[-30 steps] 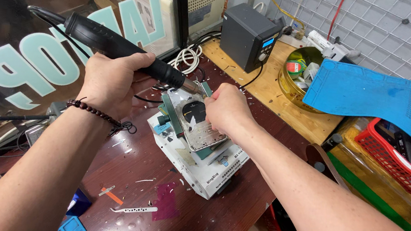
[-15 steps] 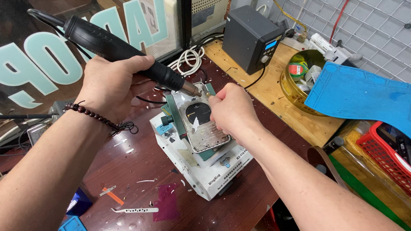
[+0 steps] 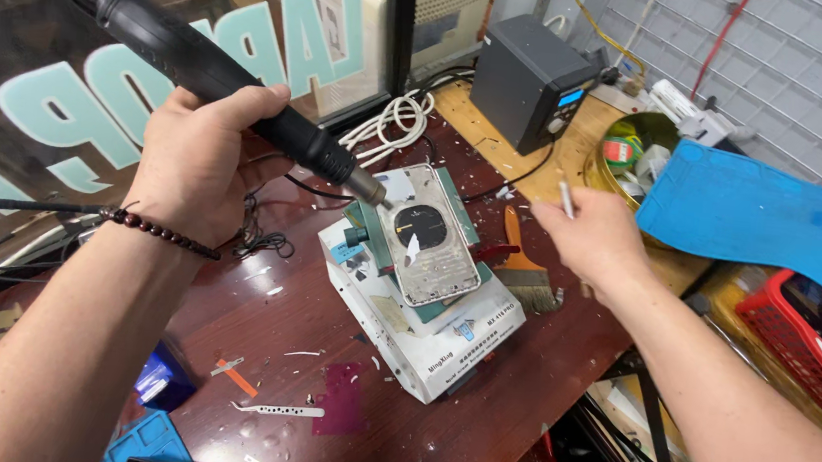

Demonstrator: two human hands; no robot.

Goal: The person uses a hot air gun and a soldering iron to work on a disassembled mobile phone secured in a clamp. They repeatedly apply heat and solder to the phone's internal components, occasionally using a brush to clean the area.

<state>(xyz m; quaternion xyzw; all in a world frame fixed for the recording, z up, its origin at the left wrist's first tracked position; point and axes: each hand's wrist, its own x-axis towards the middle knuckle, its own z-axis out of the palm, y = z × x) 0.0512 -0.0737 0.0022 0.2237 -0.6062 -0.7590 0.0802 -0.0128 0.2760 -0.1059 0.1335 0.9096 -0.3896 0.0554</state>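
My left hand (image 3: 199,155) grips a black hot-air wand (image 3: 196,65), its metal nozzle (image 3: 372,189) pointing down at the top left corner of an opened phone housing (image 3: 428,235). The housing lies on a white box-shaped heating platform (image 3: 422,328) on the dark red table (image 3: 252,316). My right hand (image 3: 593,241) hovers to the right of the phone, pinching thin tweezers (image 3: 565,198) that point upward, clear of the housing.
A brush with an orange handle (image 3: 525,267) lies right of the platform. Behind stand a dark grey station box (image 3: 531,80), coiled white cable (image 3: 391,121), a round tin of small items (image 3: 635,152), a blue mat (image 3: 774,221) and a red basket (image 3: 807,345). Scraps litter the table front.
My right hand has lifted off the phone housing and pulled away to the right with the tweezers. The wand stays aimed at the housing's top left corner.
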